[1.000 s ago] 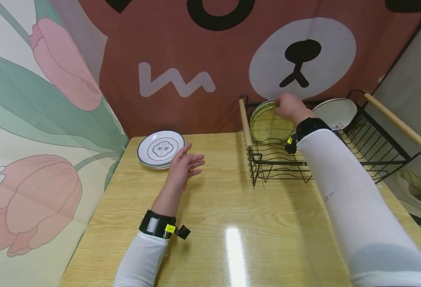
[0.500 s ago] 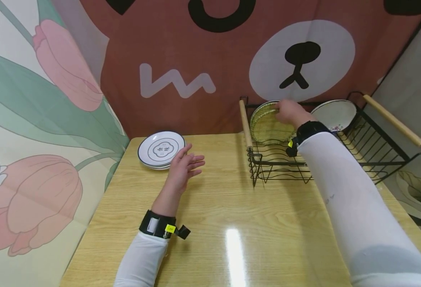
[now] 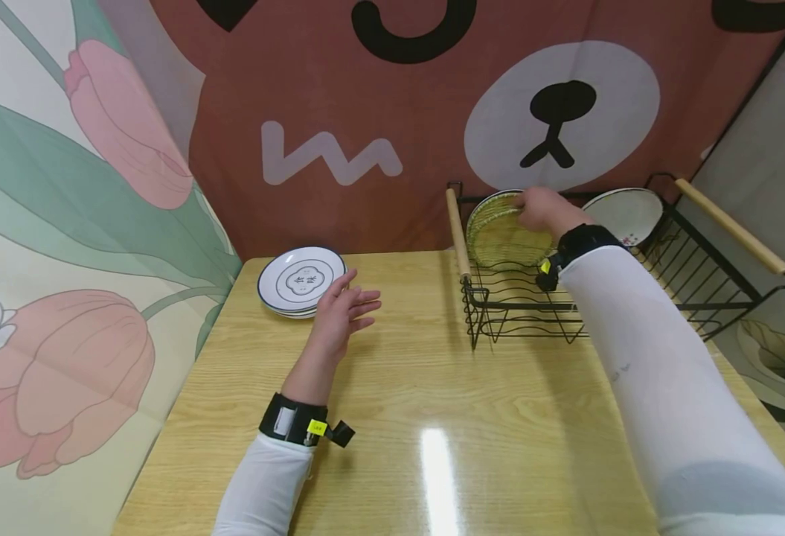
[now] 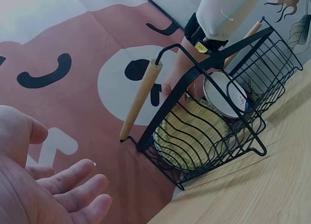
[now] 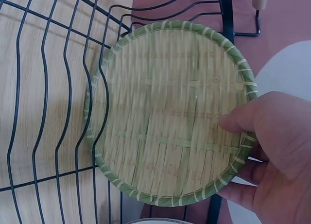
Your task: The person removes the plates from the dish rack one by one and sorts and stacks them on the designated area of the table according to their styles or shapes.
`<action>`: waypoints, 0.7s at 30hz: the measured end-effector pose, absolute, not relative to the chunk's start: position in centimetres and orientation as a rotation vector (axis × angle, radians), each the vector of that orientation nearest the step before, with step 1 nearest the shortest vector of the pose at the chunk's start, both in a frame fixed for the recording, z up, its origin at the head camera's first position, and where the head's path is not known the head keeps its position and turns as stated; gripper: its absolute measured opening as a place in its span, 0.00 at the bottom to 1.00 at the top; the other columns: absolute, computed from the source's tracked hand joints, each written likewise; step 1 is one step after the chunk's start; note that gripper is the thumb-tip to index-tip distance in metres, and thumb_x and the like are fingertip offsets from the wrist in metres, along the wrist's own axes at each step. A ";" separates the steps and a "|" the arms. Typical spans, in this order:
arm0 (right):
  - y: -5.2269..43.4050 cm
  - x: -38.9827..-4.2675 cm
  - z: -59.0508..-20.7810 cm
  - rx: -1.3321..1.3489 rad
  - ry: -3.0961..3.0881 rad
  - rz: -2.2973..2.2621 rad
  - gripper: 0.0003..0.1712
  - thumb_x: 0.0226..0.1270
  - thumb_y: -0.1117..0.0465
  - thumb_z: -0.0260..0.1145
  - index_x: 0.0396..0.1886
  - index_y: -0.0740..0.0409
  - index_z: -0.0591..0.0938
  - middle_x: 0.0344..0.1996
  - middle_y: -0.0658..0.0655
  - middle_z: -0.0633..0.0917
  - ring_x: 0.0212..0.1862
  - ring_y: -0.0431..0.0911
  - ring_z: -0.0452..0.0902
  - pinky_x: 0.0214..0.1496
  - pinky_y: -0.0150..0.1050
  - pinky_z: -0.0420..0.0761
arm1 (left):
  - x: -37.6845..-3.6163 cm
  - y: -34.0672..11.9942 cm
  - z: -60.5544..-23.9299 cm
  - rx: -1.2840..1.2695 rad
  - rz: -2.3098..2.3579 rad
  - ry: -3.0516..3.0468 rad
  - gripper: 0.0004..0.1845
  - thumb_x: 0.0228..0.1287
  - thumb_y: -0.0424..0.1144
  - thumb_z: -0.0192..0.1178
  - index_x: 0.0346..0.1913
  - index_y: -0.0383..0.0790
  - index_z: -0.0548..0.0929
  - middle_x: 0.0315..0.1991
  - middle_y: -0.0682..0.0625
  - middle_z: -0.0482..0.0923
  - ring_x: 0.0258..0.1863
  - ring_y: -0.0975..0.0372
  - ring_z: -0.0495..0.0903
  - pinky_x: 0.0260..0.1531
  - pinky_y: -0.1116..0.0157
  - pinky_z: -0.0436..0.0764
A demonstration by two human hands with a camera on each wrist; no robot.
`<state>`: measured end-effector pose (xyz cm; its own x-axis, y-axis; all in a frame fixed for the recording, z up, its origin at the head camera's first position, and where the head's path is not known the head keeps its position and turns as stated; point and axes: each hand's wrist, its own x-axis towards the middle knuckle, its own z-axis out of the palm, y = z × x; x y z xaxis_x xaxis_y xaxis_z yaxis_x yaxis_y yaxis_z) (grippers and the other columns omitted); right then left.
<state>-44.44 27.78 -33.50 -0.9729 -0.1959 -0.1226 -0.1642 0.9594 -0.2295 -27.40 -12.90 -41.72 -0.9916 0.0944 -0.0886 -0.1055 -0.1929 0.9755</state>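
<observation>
A round woven bamboo plate (image 5: 170, 112), pale straw in the middle with a green bound rim, stands on edge in the black wire dish rack (image 3: 513, 298). It sits at the rack's far left end, near the wooden handle, its lower edge seemingly lodged between the wavy wires, though that contact is hard to make out. Its upper rim is pinched between thumb and fingers.

White plates (image 3: 300, 281) stacked at table's (image 3: 432, 417) far left; white dish (image 3: 623, 214) upright in rack's right end.
</observation>
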 end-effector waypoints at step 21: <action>29.6 -43.2 -26.9 -0.293 3.049 -0.388 0.24 0.68 0.67 0.53 0.60 0.69 0.82 0.54 0.73 0.82 0.46 0.60 0.77 0.52 0.57 0.80 | -27.8 -13.5 -41.6 -0.023 2.333 1.908 0.26 0.81 0.41 0.46 0.77 0.55 0.66 0.50 0.48 0.90 0.55 0.51 0.88 0.49 0.57 0.86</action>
<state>-43.20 29.59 -26.91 -0.9806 -0.1939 -0.0296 -0.1803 0.9504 -0.2533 -27.84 -13.53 -41.65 -0.9917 0.0889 -0.0924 -0.1082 -0.1932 0.9752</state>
